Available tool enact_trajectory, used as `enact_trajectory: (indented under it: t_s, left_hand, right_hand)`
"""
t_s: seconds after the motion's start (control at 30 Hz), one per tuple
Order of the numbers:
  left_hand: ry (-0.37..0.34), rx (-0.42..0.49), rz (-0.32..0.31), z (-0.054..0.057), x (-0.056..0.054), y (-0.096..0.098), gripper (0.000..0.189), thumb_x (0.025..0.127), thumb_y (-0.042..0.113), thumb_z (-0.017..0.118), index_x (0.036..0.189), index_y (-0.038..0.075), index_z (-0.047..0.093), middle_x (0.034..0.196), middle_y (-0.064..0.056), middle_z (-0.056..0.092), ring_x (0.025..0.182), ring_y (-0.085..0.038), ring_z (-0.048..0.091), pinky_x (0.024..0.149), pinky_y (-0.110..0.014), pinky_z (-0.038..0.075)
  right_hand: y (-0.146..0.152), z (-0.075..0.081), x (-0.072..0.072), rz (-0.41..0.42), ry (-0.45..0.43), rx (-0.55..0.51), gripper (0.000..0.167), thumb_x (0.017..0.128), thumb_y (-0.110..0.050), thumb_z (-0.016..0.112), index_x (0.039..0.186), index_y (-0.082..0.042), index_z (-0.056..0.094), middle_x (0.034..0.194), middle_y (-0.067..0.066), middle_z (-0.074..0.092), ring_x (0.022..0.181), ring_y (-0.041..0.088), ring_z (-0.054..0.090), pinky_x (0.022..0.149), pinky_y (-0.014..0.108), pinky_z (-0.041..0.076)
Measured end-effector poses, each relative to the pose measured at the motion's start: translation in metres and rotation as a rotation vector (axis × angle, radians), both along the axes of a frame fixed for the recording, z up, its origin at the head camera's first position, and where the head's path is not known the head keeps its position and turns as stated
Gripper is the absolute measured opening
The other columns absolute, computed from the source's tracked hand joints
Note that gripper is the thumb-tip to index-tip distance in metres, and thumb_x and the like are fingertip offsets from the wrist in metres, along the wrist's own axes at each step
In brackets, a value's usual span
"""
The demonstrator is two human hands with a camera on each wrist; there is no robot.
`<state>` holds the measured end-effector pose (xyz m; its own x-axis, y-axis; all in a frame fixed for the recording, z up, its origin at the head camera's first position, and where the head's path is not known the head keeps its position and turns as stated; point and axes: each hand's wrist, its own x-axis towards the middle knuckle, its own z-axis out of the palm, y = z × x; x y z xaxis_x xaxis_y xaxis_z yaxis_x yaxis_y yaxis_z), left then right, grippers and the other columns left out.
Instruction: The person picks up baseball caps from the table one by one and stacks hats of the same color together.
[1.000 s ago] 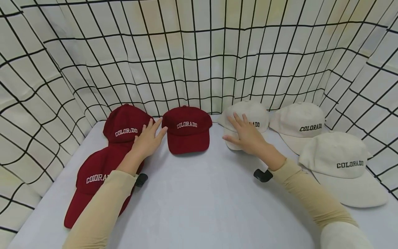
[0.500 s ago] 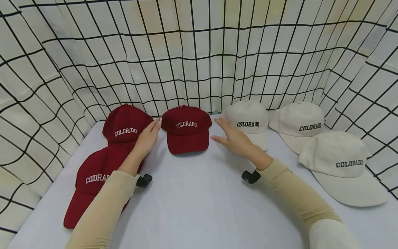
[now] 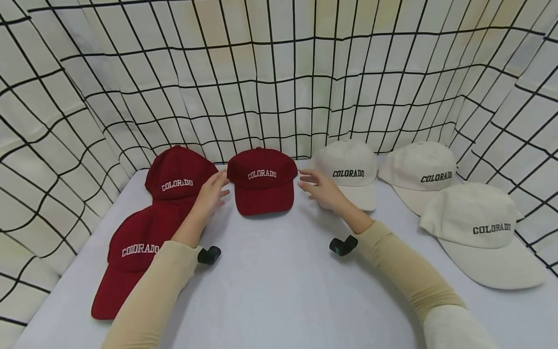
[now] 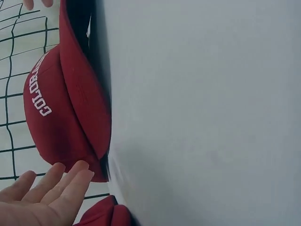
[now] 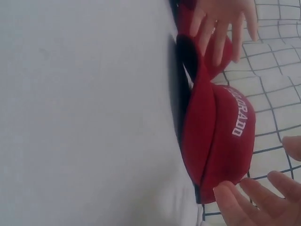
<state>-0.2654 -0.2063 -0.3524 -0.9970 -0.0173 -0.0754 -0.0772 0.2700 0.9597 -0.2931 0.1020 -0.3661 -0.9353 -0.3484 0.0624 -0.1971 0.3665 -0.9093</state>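
A dark red baseball cap (image 3: 263, 198) with white COLORADO lettering stands at the back middle, brim forward. Beside its left edge is my left hand (image 3: 210, 196), fingers loosely extended. On the other side my right hand (image 3: 324, 191) faces it, fingers relaxed and slightly bent, fingertips right at the cap's edge. Both wrist views show the cap, seen as red cap (image 4: 47, 113) and red cap (image 5: 230, 136), with fingers spread close to it and nothing held. Part of a cream cap (image 3: 355, 162) is hidden behind my right hand.
Two more red caps (image 3: 176, 165) (image 3: 131, 259) overlap on the left, partly behind my left arm. On the right lie two other cream caps (image 3: 420, 162) (image 3: 475, 211). A black grid on white cloth (image 3: 279, 92) walls the white table (image 3: 279, 286) at back and sides.
My right hand has moved left, off the middle cream cap, to the red cap's right side. The left hand has turned and shifted slightly toward the red cap. The caps stay in place.
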Motion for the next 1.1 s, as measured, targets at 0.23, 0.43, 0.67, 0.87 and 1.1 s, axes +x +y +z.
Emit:
enact_trajectory:
  t_s: [0.23,0.43,0.67,0.87,1.1]
  left_hand:
    - [-0.046,0.127,0.075,-0.006,-0.004,0.004,0.060,0.112,0.035,0.035,0.163,0.007,0.021,0.159,-0.026,0.035,0.141,-0.043,0.043,0.115,-0.055,0.035]
    - [-0.126,0.155,0.134,-0.008,-0.006,0.007,0.059,0.112,0.033,0.037,0.162,0.005,0.025,0.154,-0.024,0.043,0.130,-0.036,0.054,0.112,-0.047,0.042]
    - [-0.337,0.303,0.136,-0.012,-0.005,0.000,0.058,0.112,0.031,0.032,0.165,0.011,0.019,0.161,-0.019,0.035,0.139,-0.031,0.048,0.114,-0.039,0.038]
    - [-0.367,0.301,0.138,-0.013,-0.008,-0.002,0.058,0.111,0.028,0.033,0.164,0.010,0.020,0.161,-0.019,0.035,0.142,-0.032,0.045,0.115,-0.039,0.038]
    - [-0.370,0.301,0.162,-0.012,-0.010,0.001,0.056,0.111,0.028,0.036,0.162,0.008,0.026,0.159,-0.018,0.039,0.138,-0.028,0.048,0.115,-0.037,0.038]
  right_hand:
    - [-0.008,-0.004,-0.003,0.027,-0.219,-0.103,0.054,0.105,-0.012,0.055,0.153,0.004,0.037,0.140,0.027,0.054,0.113,0.039,0.063,0.090,0.041,0.058]
    - [-0.013,-0.009,-0.006,0.004,-0.400,-0.184,0.056,0.105,-0.012,0.054,0.155,0.004,0.034,0.146,0.026,0.048,0.106,0.032,0.066,0.090,0.038,0.058]
    - [-0.013,-0.016,-0.016,-0.036,-0.547,-0.230,0.055,0.106,-0.012,0.053,0.155,0.002,0.034,0.142,0.024,0.049,0.092,0.022,0.065,0.082,0.031,0.060]
    - [-0.016,-0.017,-0.021,-0.065,-0.577,-0.243,0.056,0.105,-0.008,0.051,0.156,0.003,0.032,0.150,0.023,0.044,0.091,0.022,0.064,0.082,0.030,0.059]
    - [-0.024,-0.016,-0.026,-0.104,-0.601,-0.254,0.047,0.106,-0.014,0.053,0.146,0.009,0.043,0.144,0.023,0.047,0.093,0.023,0.066,0.085,0.031,0.059]
